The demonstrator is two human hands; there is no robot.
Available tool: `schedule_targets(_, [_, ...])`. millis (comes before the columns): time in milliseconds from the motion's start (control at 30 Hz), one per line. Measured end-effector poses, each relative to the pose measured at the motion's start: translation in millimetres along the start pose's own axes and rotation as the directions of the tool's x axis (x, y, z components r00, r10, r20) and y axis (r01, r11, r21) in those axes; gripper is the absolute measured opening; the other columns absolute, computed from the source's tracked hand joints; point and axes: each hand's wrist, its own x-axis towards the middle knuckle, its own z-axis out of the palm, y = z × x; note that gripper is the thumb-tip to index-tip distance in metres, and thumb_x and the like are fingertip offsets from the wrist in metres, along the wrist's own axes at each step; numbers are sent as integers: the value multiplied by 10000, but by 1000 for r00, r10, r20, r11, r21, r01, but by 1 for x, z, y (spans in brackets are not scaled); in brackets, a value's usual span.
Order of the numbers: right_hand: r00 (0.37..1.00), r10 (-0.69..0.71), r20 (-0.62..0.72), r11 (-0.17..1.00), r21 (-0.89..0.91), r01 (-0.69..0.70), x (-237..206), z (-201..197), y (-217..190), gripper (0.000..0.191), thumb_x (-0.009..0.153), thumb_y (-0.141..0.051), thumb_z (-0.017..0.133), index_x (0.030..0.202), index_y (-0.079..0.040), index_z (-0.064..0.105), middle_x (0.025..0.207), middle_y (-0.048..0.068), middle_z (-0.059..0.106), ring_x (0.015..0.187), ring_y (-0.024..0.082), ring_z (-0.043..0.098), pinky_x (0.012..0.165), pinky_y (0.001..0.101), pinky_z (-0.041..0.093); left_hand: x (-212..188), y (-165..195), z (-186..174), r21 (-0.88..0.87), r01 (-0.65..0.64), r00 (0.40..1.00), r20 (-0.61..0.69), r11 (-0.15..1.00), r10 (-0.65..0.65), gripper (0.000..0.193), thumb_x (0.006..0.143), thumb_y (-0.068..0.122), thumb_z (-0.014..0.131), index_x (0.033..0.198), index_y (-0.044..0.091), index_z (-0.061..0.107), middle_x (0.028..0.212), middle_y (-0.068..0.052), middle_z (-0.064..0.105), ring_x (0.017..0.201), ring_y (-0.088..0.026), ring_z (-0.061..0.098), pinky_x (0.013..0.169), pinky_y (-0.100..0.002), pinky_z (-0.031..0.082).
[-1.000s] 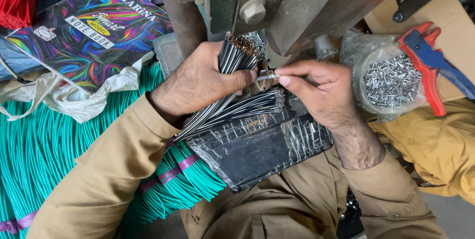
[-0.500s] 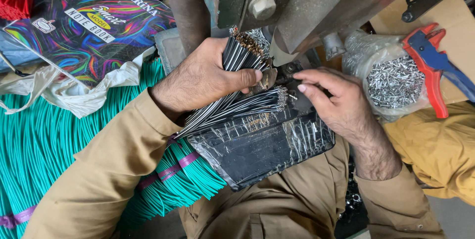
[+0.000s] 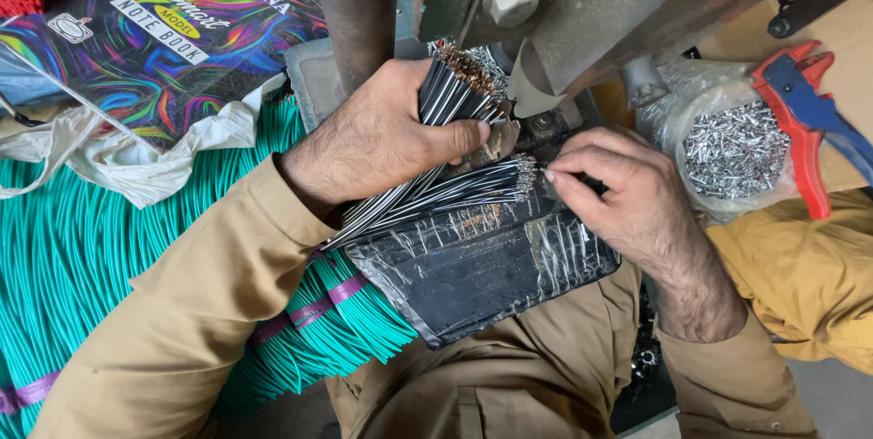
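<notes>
There is one view only, from a camera worn on the person's head, looking steeply down over the chest and lap. It sits close: the tan sleeves enter from the bottom edge, and the left hand and right hand fill the middle. The metal machine rises at the top edge, so the camera faces forward and down toward it. Green wires lie at the left edge, a yellow cloth at the right
</notes>
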Motion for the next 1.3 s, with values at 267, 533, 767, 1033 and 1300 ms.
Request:
schedule_targets(267, [966, 255, -43, 714, 682, -158, 12, 8, 19, 102, 1051, 31, 628, 1148, 44, 655, 1052, 96, 709, 943, 137, 693, 881, 266, 593, 0, 0, 1, -6, 19, 1000, -8, 1000, -19, 133, 919, 142, 736, 986, 29, 714, 740, 14, 685, 688, -57, 644, 636, -261, 562])
schedule_targets(533, [961, 238, -143, 757, 647, -91, 30, 34, 0, 53, 1046, 29, 656, 1080, 40, 616, 1044, 109, 748, 963, 122, 717, 879, 254, 583, 0, -2, 0, -24, 16, 1000, -24, 1000, -16, 141, 903, 124, 714, 1002, 24, 696, 742, 12, 678, 681, -54, 654, 627, -257, 578])
schedule_targets(767, [965, 231, -126, 720, 689, -82, 35, 43, 5, 84, 1024, -10, 708, 1092, 36, 689, 1056, 55, 746, 959, 81, 679, 891, 231, 562, 1, -5, 0, -21, 7, 999, -32, 1000, -8, 140, 936, 126, 721, 1017, 12, 714, 757, 9, 688, 701, -45, 631, 647, -261, 565])
schedule_targets(1033, [967, 219, -127, 773, 627, -93, 36, 43, 6, 57, 1012, -20, 729, 1033, 33, 723, 965, 49, 756, 885, 69, 682, 812, 231, 569, -1, 0, 2, -18, 42, 998, -44, 999, -43, 174, 927, 149, 729, 1034, 12, 716, 773, 22, 697, 722, -38, 614, 673, -267, 561])
schedule_targets(1300, [974, 196, -110, 732, 677, -71, 37, 42, 4, 76, 1017, -41, 713, 1045, 29, 719, 984, 48, 758, 916, 69, 683, 851, 236, 574, -1, 5, 4, 53, 74, 995, -73, 996, -70, 170, 923, 164, 729, 980, 5, 716, 734, -3, 683, 699, -45, 608, 645, -282, 546])
